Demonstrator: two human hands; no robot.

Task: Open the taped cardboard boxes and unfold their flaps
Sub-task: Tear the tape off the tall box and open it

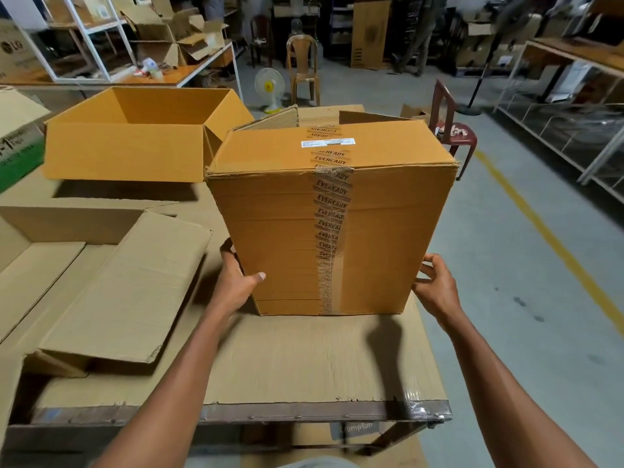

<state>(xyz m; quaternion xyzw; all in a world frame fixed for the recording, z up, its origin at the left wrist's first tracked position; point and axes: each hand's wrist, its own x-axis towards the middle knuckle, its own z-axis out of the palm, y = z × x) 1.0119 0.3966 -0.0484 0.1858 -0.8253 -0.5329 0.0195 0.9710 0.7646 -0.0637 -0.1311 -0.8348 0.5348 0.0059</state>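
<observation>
A brown cardboard box (287, 231) stands on the cardboard-covered table (304, 366), tilted toward me. A strip of clear EVEREADY tape (331, 224) runs down its near face and over its top. Its far flaps stick up loose. My left hand (236, 282) grips the box's lower left edge, thumb on the near face and fingers round the side. My right hand (435, 285) holds the lower right edge with curled fingers. A second brown box (128, 153) sits open at the back left, its flaps unfolded.
Flattened cardboard and an open pale box (111, 292) lie at the left. A green and white carton (17, 146) stands at the far left. A red plastic chair (452, 130) is behind the box, with a fan (269, 87), shelving and grey floor beyond.
</observation>
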